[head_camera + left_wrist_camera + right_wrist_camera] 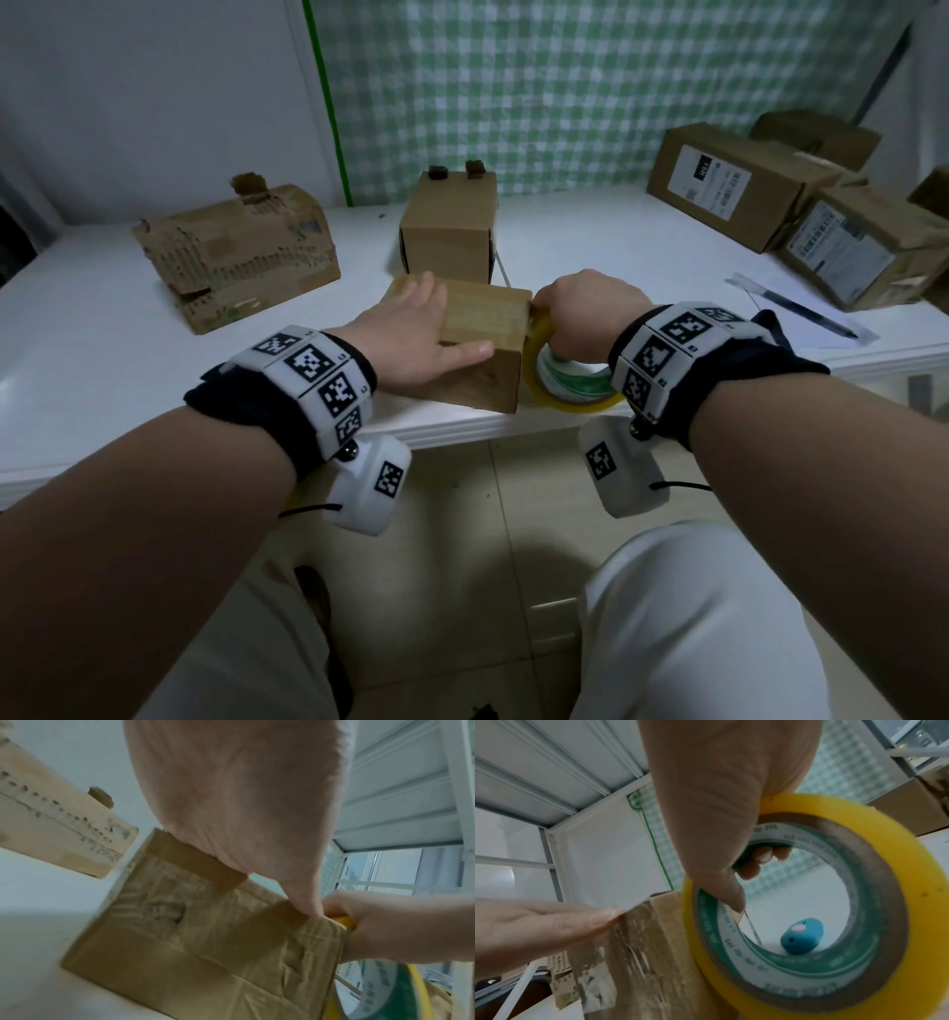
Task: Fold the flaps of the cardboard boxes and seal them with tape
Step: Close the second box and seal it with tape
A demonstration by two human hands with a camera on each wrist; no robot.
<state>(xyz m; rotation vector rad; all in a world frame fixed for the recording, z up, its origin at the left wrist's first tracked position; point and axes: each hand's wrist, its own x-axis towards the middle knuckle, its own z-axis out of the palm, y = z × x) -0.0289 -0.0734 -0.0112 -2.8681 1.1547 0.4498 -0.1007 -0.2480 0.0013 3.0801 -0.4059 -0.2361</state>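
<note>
A small brown cardboard box (pixel 488 329) sits at the table's front edge with its flaps folded shut. My left hand (pixel 411 334) lies flat on its top, fingers straight, thumb along the near top edge. In the left wrist view the box (pixel 205 943) shows old tape strips under my left hand (pixel 244 811). My right hand (pixel 580 318) grips a yellow tape roll (pixel 560 380) held against the box's right side. In the right wrist view my fingers (pixel 762 858) curl through the core of the tape roll (pixel 834 902), beside the box (pixel 641 963).
Behind stands another small box (pixel 447 226), a torn flattened box (pixel 236 252) lies at the left, and labelled boxes (pixel 739 185) sit at the right. A pen on paper (pixel 801 308) lies to the right. A blue cutter (pixel 802 936) rests on the white table (pixel 102 360).
</note>
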